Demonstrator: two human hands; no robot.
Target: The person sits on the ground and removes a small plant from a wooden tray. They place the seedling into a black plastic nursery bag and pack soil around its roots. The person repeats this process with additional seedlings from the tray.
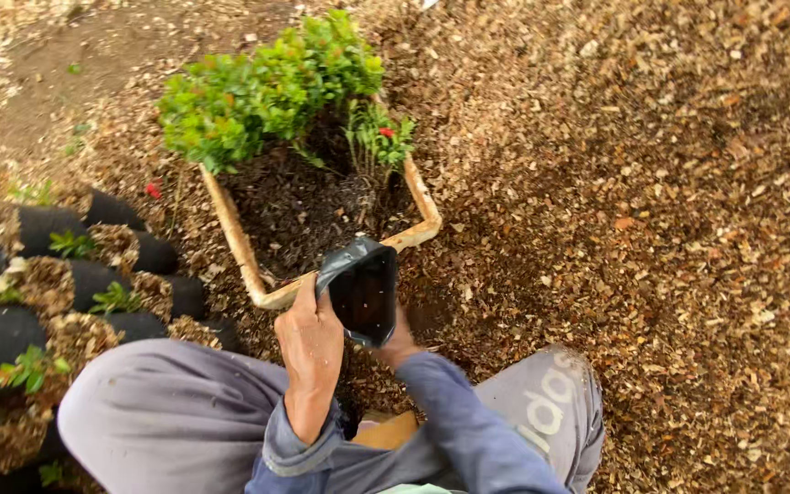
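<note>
Head view: person is crouching, holding an empty black plastic nursery bag (363, 291) between both hands, mouth facing up toward the camera. Left hand (311, 343) is closing thumb and fingers on the bag's near-left rim. Right hand (397, 346) is sitting mostly hidden behind the bag, touching its right underside; grip unclear. Just beyond the hands is lying a shallow tan wooden crate (418, 197) of dark soil and green seedlings (262, 91). Filled black grow bags (11, 320) are standing left of the left hand.
</note>
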